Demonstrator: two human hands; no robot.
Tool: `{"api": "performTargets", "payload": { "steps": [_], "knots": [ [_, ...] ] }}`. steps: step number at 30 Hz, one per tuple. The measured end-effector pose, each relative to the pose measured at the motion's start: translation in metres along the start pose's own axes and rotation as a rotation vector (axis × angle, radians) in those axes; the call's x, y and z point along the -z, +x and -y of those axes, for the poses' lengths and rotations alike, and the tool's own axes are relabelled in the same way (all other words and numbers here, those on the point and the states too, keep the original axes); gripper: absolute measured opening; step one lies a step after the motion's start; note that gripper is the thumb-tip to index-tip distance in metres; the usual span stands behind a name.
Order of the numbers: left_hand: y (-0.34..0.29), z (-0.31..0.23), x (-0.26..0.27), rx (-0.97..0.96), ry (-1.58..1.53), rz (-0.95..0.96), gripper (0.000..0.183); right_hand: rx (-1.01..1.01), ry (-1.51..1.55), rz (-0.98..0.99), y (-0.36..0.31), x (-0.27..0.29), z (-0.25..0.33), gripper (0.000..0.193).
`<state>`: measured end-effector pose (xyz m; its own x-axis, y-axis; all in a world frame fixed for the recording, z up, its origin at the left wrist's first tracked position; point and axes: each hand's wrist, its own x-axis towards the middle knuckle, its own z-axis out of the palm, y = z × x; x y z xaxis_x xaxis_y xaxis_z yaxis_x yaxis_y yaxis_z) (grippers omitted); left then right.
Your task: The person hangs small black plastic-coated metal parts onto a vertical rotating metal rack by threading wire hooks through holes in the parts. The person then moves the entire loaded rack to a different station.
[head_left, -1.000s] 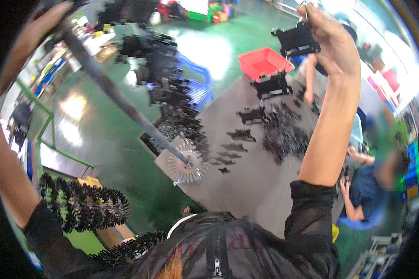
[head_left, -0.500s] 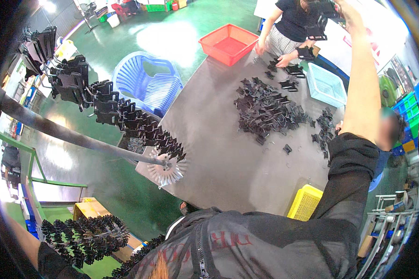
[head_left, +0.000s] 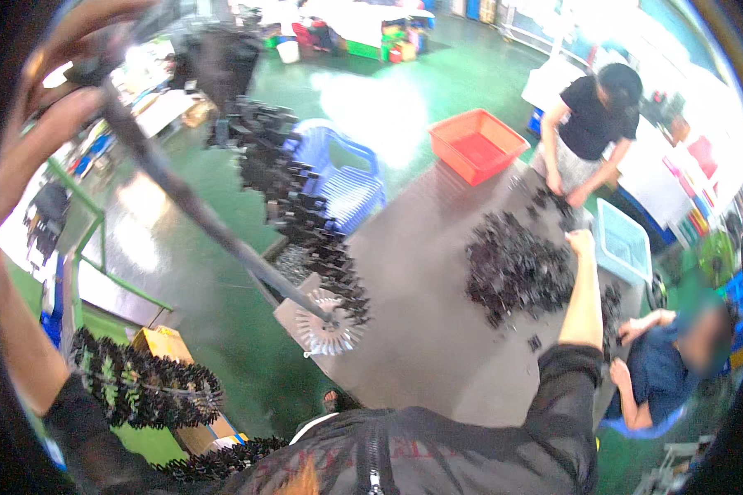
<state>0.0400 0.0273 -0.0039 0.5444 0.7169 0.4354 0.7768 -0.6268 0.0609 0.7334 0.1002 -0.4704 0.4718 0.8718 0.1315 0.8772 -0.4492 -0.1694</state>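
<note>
My left hand (head_left: 54, 136), large and smeared at the upper left rim, has its fingers bent around the upper end of a grey metal pole (head_left: 198, 219). Black plastic clips (head_left: 276, 177) hang in a row alongside the pole, down to a slotted metal disc (head_left: 328, 323) at its lower end. My right hand (head_left: 582, 241) is over the right edge of a heap of black plastic clips (head_left: 516, 268) on the grey table (head_left: 437, 330). Its fingers are closed; whatever is in them is too small to make out.
Across the table a person (head_left: 594, 115) handles clips; another person (head_left: 669, 363) sits at the right. A red basin (head_left: 479, 144) and a light blue basket (head_left: 622, 239) stand at the table's edge. A blue chair (head_left: 343, 177) is beyond, with more clips (head_left: 144, 379) lower left.
My right hand has come down from the upper right to the heap. My left hand has risen into view at the pole's upper end. The pole and its clips appear more upright; the view has shifted.
</note>
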Motion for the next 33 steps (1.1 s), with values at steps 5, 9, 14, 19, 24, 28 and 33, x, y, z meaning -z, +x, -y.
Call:
{"api": "performTargets", "payload": {
  "steps": [5,9,14,19,24,28,33],
  "knots": [
    [0.006,-0.026,0.008,-0.102,0.373,0.052,0.042,0.283,0.468,-0.269,-0.037,0.120,0.151,0.026],
    [0.000,-0.034,0.005,-0.085,0.283,-0.022,0.038,0.741,0.790,-0.497,-0.127,0.237,0.333,0.024],
    [-0.007,-0.026,0.007,-0.308,0.449,-0.101,0.030,1.028,1.116,-0.582,-0.236,0.329,0.442,0.017],
    [-0.012,-0.036,0.009,-0.346,0.445,-0.120,0.030,0.987,1.012,-0.559,-0.254,0.346,0.485,0.022],
    [-0.022,-0.032,0.010,-0.353,0.477,-0.154,0.034,1.067,1.431,0.033,-0.244,0.358,0.486,0.021],
    [-0.022,-0.025,0.005,-0.404,0.409,-0.174,0.038,1.057,1.469,0.217,-0.239,0.356,0.477,0.024],
    [-0.031,-0.043,0.021,-0.339,0.536,-0.036,0.034,1.095,1.543,0.293,-0.243,0.356,0.468,0.023]
  ]
}}
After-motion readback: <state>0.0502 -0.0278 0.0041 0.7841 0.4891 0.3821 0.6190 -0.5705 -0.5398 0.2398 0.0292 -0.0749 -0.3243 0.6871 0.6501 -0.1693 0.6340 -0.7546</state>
